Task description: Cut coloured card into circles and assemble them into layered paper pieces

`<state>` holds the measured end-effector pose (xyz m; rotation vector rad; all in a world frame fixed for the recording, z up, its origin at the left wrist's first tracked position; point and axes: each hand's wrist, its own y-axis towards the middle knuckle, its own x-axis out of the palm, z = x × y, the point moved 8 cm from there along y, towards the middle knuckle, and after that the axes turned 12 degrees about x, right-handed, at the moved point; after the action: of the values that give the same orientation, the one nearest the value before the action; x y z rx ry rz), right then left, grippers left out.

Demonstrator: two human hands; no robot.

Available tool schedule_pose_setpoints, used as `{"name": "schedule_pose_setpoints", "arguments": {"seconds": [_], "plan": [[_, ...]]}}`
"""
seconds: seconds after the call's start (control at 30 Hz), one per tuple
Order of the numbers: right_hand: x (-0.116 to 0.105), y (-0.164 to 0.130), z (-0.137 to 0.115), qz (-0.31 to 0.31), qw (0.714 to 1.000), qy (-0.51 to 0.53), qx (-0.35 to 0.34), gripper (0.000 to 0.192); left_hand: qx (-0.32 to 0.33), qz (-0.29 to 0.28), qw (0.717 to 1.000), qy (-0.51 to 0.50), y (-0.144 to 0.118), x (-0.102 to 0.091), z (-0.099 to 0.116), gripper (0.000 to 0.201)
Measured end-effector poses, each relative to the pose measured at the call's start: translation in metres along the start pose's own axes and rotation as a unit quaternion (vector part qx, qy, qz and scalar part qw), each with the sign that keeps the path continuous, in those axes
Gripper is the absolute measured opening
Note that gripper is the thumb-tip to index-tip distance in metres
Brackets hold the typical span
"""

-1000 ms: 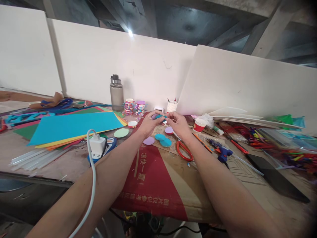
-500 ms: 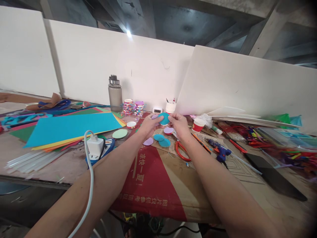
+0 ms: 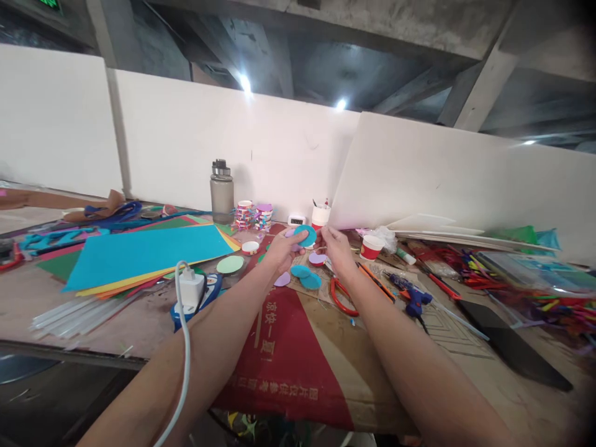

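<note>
My left hand (image 3: 282, 249) is closed on a blue paper disc (image 3: 306, 235), the thumb lying over its face. Part of a light purple paper piece (image 3: 289, 233) shows behind that thumb. Just right of the disc, my right hand (image 3: 337, 248) has its fingertips pinched together; whatever they hold, if anything, is too small to make out. Below the hands lie two overlapping blue discs (image 3: 311, 281) and a purple disc (image 3: 282, 279). A short cup piece with a purple top (image 3: 318, 258) sits between my wrists, near red-handled scissors (image 3: 341, 298).
Left are coloured sheets (image 3: 149, 248), a white plug (image 3: 191, 287) with its cable crossing my left forearm, and a bottle (image 3: 222, 194). Decorated cup stacks (image 3: 264, 217) stand at the back. Rightward are a paper cup (image 3: 371, 247), a glue gun (image 3: 416, 300) and a black slab (image 3: 512, 344).
My right fingers have come off the blue disc and moved slightly right. The disc stays in my left hand. The camera view has tilted up a little.
</note>
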<state>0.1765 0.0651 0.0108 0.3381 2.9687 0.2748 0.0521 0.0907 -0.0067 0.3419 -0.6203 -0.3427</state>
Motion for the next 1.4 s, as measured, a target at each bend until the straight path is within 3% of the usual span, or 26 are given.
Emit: {"name": "schedule_pose_setpoints", "arguments": {"seconds": [0.17,0.23,0.33,0.4,0.47,0.57,0.7,0.77,0.9,1.0,1.1,1.2,1.4], "plan": [[-0.015,-0.018,-0.003,-0.002,0.979,-0.196,-0.049,0.018,-0.019,0.003,0.999,-0.048,-0.001,0.002,-0.001,0.046],[-0.024,-0.035,0.002,0.010,0.904,-0.420,-0.073,0.015,-0.019,0.009,0.998,-0.067,-0.001,0.004,-0.002,0.047],[-0.039,-0.060,0.021,0.009,0.782,-0.622,-0.035,0.018,-0.022,0.020,0.996,-0.087,-0.001,0.007,-0.003,0.047],[-0.042,-0.073,0.031,-0.002,0.727,-0.687,-0.007,0.025,-0.026,0.020,0.996,-0.087,-0.001,0.009,-0.004,0.046],[-0.040,-0.080,0.035,-0.015,0.698,-0.716,0.012,0.029,-0.027,0.015,0.996,-0.080,-0.002,0.010,-0.003,0.045],[-0.038,-0.079,0.037,-0.019,0.713,-0.700,0.041,0.028,-0.023,-0.003,0.997,-0.068,-0.002,0.011,0.000,0.044],[-0.054,-0.072,0.043,0.017,0.801,-0.594,0.078,0.039,0.002,-0.042,0.996,-0.080,0.000,0.014,0.009,0.043],[-0.066,-0.071,0.047,0.038,0.832,-0.548,0.081,0.050,0.011,-0.058,0.994,-0.094,0.000,0.016,0.013,0.043],[-0.084,-0.072,0.039,0.081,0.896,-0.435,0.016,0.048,0.018,-0.059,0.991,-0.118,0.000,0.019,0.019,0.046],[-0.086,-0.070,0.030,0.087,0.918,-0.384,-0.036,0.046,0.022,-0.065,0.990,-0.125,0.000,0.021,0.020,0.046],[-0.078,-0.067,0.031,0.061,0.919,-0.386,-0.058,0.043,0.025,-0.064,0.990,-0.121,0.001,0.019,0.020,0.043],[-0.070,-0.070,0.041,0.051,0.899,-0.432,-0.053,0.042,0.025,-0.053,0.991,-0.120,0.003,0.014,0.019,0.042],[-0.074,-0.079,0.038,0.113,0.798,-0.587,-0.082,0.050,0.022,-0.025,0.992,-0.123,0.005,0.007,0.017,0.046]]}}
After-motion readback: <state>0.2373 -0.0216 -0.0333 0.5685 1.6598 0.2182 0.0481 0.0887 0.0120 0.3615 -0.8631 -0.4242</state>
